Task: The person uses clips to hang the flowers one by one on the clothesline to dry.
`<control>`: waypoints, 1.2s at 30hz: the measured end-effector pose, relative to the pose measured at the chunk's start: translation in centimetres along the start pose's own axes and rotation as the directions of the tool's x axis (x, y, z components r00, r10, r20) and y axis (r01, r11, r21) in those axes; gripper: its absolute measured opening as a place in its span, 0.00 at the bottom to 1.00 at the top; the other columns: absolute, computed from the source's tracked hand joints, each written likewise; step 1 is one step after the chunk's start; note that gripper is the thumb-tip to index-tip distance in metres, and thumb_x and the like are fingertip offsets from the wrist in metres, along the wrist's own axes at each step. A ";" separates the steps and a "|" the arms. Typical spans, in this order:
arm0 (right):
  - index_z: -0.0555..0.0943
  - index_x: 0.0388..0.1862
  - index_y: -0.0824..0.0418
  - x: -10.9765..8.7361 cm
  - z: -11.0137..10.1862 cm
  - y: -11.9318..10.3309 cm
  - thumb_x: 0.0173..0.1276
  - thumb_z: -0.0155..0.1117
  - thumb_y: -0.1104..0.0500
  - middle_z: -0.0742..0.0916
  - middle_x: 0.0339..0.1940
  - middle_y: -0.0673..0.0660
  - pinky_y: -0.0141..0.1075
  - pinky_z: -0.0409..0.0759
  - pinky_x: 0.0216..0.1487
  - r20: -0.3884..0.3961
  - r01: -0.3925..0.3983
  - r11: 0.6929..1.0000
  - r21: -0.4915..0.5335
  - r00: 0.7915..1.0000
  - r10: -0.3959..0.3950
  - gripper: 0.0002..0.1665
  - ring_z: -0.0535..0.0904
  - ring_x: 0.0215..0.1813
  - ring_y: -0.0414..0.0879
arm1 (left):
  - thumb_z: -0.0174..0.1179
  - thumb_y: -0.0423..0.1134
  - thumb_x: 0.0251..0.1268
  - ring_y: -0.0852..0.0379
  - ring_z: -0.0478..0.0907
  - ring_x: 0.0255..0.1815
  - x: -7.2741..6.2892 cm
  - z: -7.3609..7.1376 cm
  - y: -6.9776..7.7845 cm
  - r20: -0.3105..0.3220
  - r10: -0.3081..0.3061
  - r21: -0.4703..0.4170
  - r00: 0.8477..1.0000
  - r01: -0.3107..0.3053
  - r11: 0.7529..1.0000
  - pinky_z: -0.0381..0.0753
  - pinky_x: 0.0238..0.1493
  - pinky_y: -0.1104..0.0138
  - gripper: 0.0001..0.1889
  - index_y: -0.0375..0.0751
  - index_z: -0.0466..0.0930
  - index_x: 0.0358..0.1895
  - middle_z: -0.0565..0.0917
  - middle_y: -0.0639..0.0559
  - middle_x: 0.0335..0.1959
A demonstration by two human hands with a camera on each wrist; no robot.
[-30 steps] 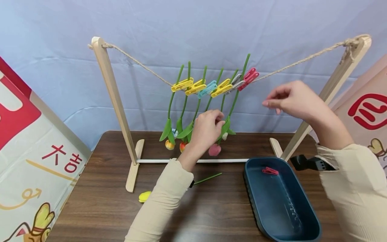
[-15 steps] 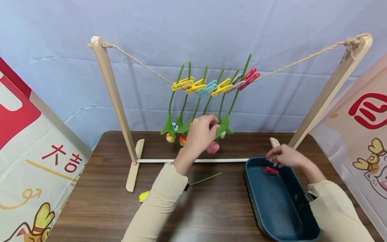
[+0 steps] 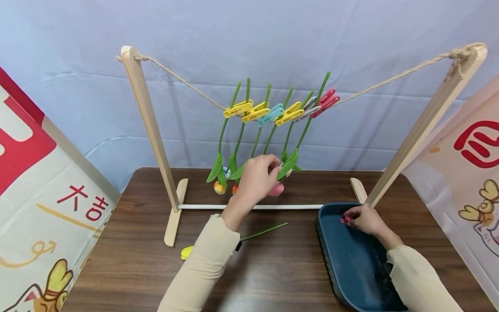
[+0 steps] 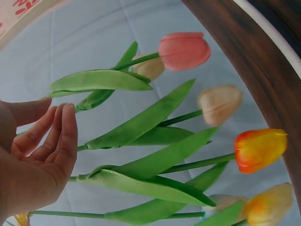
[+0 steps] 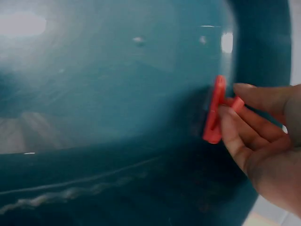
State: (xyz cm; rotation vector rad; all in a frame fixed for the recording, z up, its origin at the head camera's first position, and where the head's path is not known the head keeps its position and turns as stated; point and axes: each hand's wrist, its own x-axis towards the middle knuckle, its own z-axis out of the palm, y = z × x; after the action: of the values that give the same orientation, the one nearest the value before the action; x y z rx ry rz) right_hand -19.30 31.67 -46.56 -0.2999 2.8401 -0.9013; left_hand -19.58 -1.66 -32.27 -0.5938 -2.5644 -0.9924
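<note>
In the tray, my right hand (image 3: 365,219) pinches one arm of a red clothespin (image 5: 215,110) between thumb and fingers, near the tray's far end. Before the hanging tulips my left hand (image 3: 255,175) is held in the air, its fingers loosely bent and nothing seen between them. Its fingertips lie near the leaves of the pink tulip (image 4: 184,51); whether they touch is unclear. Several tulips hang upside down from the rope (image 3: 397,77) by clothespins: yellow (image 3: 289,114), blue (image 3: 270,115), grey (image 3: 308,113) and red (image 3: 325,103).
A wooden stand (image 3: 150,125) carries the rope, with a white rod (image 3: 202,207) low between its posts. The dark blue tray (image 3: 325,255) stands at the right. On the table (image 3: 117,260) lies a yellow tulip (image 3: 187,252), its green stem partly under my left sleeve.
My right hand has come down from beside the rope into the tray and taken hold of the red clothespin. The left hand has sunk slightly and shifted left.
</note>
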 end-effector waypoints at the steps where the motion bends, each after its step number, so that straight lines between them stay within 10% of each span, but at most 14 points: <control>1: 0.81 0.32 0.73 0.0 0.1 0.1 0.53 0.62 0.72 0.83 0.25 0.58 0.35 0.71 0.23 -0.023 0.001 1.000 -0.028 1.000 -0.002 0.07 0.73 0.24 0.43 | 0.59 0.34 0.60 0.56 0.77 0.32 -0.1 0.0 -0.1 0.001 0.000 -0.002 1.000 0.000 1.000 0.74 0.36 0.66 0.06 0.37 0.82 0.36 0.82 0.50 0.30; 7: 0.77 0.18 0.66 -0.5 -0.2 -0.7 0.50 0.59 0.70 0.78 0.14 0.51 0.35 0.68 0.21 -0.080 -0.024 0.998 -0.061 0.997 0.019 0.04 0.70 0.19 0.42 | 0.59 0.35 0.60 0.56 0.77 0.32 -1.0 0.3 -0.7 0.014 -0.011 0.000 1.000 0.011 1.000 0.75 0.36 0.65 0.05 0.39 0.82 0.36 0.82 0.51 0.31; 15: 0.73 0.20 0.74 -1.1 -3.1 -3.3 0.56 0.49 0.77 0.80 0.22 0.61 0.41 0.81 0.27 0.091 -0.134 0.972 0.193 0.989 0.119 0.08 0.81 0.24 0.50 | 0.58 0.36 0.61 0.59 0.75 0.27 -2.7 1.7 -1.5 0.088 0.027 -0.018 0.996 -0.025 1.000 0.74 0.32 0.67 0.04 0.40 0.81 0.32 0.81 0.53 0.27; 23: 0.74 0.32 0.79 -1.3 -3.8 -8.3 0.63 0.52 0.74 0.82 0.30 0.66 0.39 0.81 0.33 0.103 0.008 0.926 0.377 0.993 -0.050 0.05 0.83 0.31 0.51 | 0.60 0.40 0.60 0.66 0.74 0.25 -4.3 3.9 -1.8 0.260 0.065 -0.021 0.963 -0.062 0.998 0.73 0.35 0.71 0.07 0.41 0.81 0.38 0.79 0.58 0.25; 28: 0.74 0.34 0.82 -1.1 -2.1 -10.8 0.63 0.52 0.76 0.80 0.33 0.72 0.46 0.79 0.37 0.109 0.155 0.832 0.533 0.962 -0.249 0.06 0.83 0.33 0.50 | 0.62 0.43 0.58 0.69 0.72 0.24 -5.0 5.4 -1.8 0.353 0.074 -0.047 0.933 -0.061 0.997 0.71 0.30 0.76 0.11 0.41 0.80 0.41 0.77 0.60 0.23; 36: 0.74 0.35 0.80 -1.0 0.1 -13.2 0.64 0.52 0.74 0.80 0.35 0.72 0.43 0.79 0.39 0.145 0.170 0.768 0.618 0.935 -0.323 0.06 0.83 0.36 0.50 | 0.65 0.41 0.55 0.70 0.70 0.21 -6.0 6.5 -2.0 0.349 0.108 -0.060 0.931 -0.093 0.994 0.68 0.25 0.79 0.08 0.41 0.80 0.35 0.78 0.60 0.22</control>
State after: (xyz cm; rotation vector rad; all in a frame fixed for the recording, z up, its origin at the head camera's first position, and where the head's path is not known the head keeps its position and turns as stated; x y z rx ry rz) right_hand -16.44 21.28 -38.91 -0.6567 2.1669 -1.6268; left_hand -16.38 -0.04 -40.54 -0.9852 -2.7877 -0.9822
